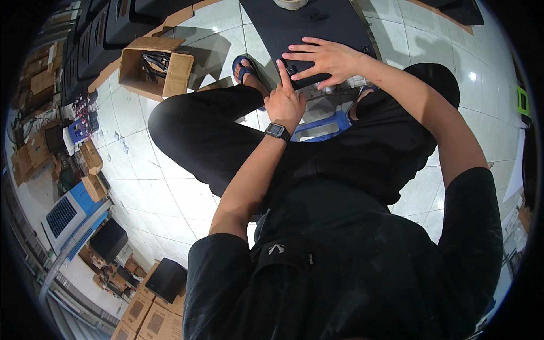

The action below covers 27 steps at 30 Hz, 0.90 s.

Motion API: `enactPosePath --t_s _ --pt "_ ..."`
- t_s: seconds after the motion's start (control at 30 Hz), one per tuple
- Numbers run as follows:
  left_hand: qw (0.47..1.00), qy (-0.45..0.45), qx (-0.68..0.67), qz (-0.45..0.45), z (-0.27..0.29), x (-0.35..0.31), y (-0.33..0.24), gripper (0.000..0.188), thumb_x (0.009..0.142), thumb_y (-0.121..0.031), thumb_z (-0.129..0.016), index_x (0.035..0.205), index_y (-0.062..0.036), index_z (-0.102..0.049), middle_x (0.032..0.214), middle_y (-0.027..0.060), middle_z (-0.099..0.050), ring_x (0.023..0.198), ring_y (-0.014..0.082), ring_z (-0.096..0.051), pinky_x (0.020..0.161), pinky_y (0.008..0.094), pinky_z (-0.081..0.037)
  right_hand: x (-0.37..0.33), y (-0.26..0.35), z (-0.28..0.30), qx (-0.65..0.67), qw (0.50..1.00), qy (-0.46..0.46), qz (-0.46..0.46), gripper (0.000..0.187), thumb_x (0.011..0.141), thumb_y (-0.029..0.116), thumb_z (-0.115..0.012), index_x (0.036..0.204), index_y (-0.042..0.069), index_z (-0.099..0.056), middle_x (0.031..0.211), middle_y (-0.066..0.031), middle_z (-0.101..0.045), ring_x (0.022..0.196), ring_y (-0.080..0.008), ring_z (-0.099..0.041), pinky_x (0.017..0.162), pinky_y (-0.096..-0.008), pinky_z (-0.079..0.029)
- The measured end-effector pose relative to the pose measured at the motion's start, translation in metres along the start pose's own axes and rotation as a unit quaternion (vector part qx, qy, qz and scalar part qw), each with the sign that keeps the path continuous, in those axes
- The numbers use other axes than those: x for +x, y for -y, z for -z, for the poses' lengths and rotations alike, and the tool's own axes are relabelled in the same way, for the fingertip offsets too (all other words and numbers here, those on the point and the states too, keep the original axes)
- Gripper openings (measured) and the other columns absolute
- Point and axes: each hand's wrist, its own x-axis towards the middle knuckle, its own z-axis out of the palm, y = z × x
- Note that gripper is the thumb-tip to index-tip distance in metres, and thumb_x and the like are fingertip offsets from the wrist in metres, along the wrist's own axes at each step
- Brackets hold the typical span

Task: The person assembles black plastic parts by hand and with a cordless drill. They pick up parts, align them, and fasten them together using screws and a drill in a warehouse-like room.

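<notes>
A large black panel or cabinet [317, 28] lies in front of my legs, its near end between my feet. My right hand [328, 61] spreads flat over its near end, fingers pointing left, with nothing gripped. At the near left corner sits a small black fitting [292, 69]. My left hand [285, 101], with a watch on its wrist, reaches up with the index finger stretched out beside that fitting. The other left fingers are partly curled and hold nothing visible. Another small dark fitting [367, 50] shows at the panel's right edge.
A roll of tape [290, 3] rests on the panel's far part. An open cardboard box [170, 73] with black parts stands to the left, near stacked black cabinets [122, 22]. Between my legs is a blue plastic frame [326, 127]. Cartons [161, 323] are stacked at lower left.
</notes>
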Motion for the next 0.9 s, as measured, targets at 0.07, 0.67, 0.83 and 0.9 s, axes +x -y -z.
enactPosePath --t_s 0.07,0.67,0.83,0.9 --pt "1.0 -0.005 0.008 -0.007 0.002 0.0 -0.002 0.119 0.082 -0.025 -0.077 0.167 0.0034 0.002 0.108 0.0175 -0.076 0.089 0.0359 -0.076 0.075 0.0491 -0.059 -0.001 -0.001 -0.001 -0.016 1.0 -0.002 0.005 0.078 0.083 0.039 -0.085 0.155 0.038 -0.053 0.175 -0.0033 -0.028 0.161 -0.0279 -0.026 0.131 -0.0563 -0.02" --pt "0.998 -0.014 -0.053 -0.022 0.0 0.001 0.004 0.117 0.081 -0.019 -0.074 0.164 0.0095 0.003 0.105 0.0221 -0.075 0.085 0.0383 -0.075 0.073 0.0466 -0.061 0.002 0.013 0.005 0.008 1.0 -0.002 0.0 0.071 0.084 0.03 -0.083 0.151 0.034 -0.058 0.175 -0.0013 -0.029 0.16 -0.0258 -0.029 0.131 -0.0572 -0.02" --pt "0.998 -0.028 -0.048 -0.028 -0.002 0.001 0.004 0.115 0.081 -0.018 -0.073 0.164 0.0094 0.001 0.104 0.0215 -0.075 0.084 0.0382 -0.075 0.073 0.0472 -0.06 0.003 0.003 0.006 0.011 1.0 -0.006 0.028 0.067 0.085 0.026 -0.083 0.148 0.032 -0.062 0.172 -0.0013 -0.035 0.159 -0.0263 -0.03 0.13 -0.057 -0.023" --pt "0.998 -0.028 -0.041 -0.027 -0.003 0.001 0.005 0.115 0.081 -0.018 -0.073 0.164 0.0094 0.001 0.103 0.0212 -0.075 0.084 0.038 -0.075 0.073 0.0474 -0.06 0.003 0.003 0.005 0.013 1.0 -0.007 0.025 0.066 0.085 0.025 -0.082 0.148 0.031 -0.062 0.172 -0.0008 -0.035 0.16 -0.0262 -0.03 0.13 -0.0569 -0.024"
